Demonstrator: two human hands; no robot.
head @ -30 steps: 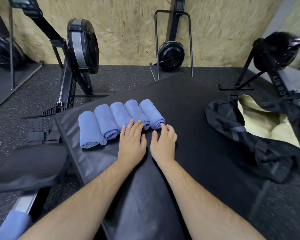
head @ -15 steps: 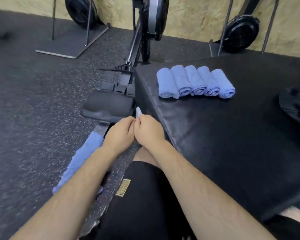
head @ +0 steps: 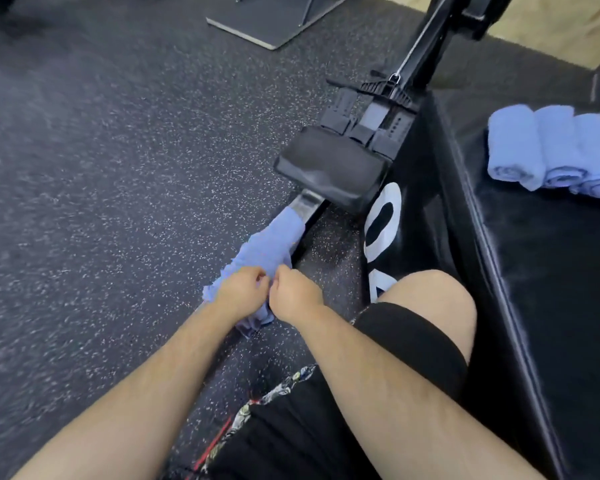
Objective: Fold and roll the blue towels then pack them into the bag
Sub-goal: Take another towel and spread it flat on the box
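Both hands have left the rolled towels (head: pixel 548 150) on the black surface (head: pixel 551 271) and dropped to the loose blue towel (head: pixel 264 244) draped over the rower's rail (head: pixel 307 206). Left hand (head: pixel 241 292) and right hand (head: pixel 293 296) pinch its near edge, fingers curled tight, so another towel is probably next for folding; the bag is out of view.

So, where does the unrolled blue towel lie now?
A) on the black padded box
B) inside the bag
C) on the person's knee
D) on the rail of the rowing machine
D: the unrolled blue towel drapes along the rail below the seat, with both hands gripping its near end.
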